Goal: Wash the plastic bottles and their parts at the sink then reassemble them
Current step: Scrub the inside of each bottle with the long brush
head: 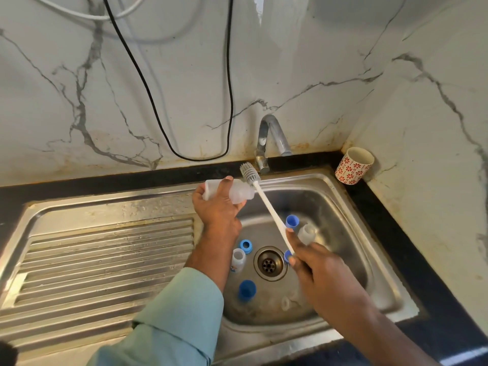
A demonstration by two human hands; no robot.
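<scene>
Currently, your right hand (307,262) grips the near end of the long white bottle brush (266,207), thumb and fingers curled round its handle. From that grip the handle runs up and to the left, away from you, and ends in the grey bristle head, which sits just beyond and above the mouth of the translucent plastic bottle (237,190).

Your left hand (219,204) holds that bottle, fingers wrapped round its body, over the far left edge of the stainless steel sink basin (343,207). The bottle lies nearly horizontal, its long axis left to right, with the mouth pointing right toward the brush.

The brush shaft crosses the mouth at an angle and is not aligned with the bottle's axis. To insert the bristles, you would likely need to draw the head back and swing the handle toward that axis.

Below your hands, in the basin round the drain, lie several blue plastic caps (291,221), a blue ring (246,245), a second small translucent bottle (238,257) and clear teats, apparently still to be reassembled.
</scene>
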